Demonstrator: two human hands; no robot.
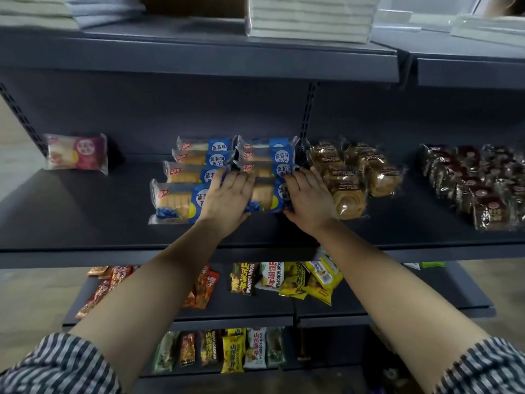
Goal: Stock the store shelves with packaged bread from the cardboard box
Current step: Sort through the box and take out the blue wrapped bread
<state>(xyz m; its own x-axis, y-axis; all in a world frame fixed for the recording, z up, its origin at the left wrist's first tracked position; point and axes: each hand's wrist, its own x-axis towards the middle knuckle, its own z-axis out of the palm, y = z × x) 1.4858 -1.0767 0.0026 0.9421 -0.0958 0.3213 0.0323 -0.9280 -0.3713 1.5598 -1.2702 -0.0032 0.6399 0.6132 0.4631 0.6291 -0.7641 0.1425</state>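
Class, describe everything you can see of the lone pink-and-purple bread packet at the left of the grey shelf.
The pink-and-purple glossy plastic bread packet is rectangular, with crimped ends and pale bread showing at its left. It rests alone at the back of the dark grey metal shelf, apart from the blue bread packets.

Blue-and-clear bread packs (181, 197) lie flat in two rows running front to back at the middle of the dark grey shelf (85, 217), each overlapping the one behind it. Just to their right sit clear packs of swirled brown buns (352, 177), and farther right lie dark brown packs (477, 191). A single pink pack (78, 154) lies well apart at the left.
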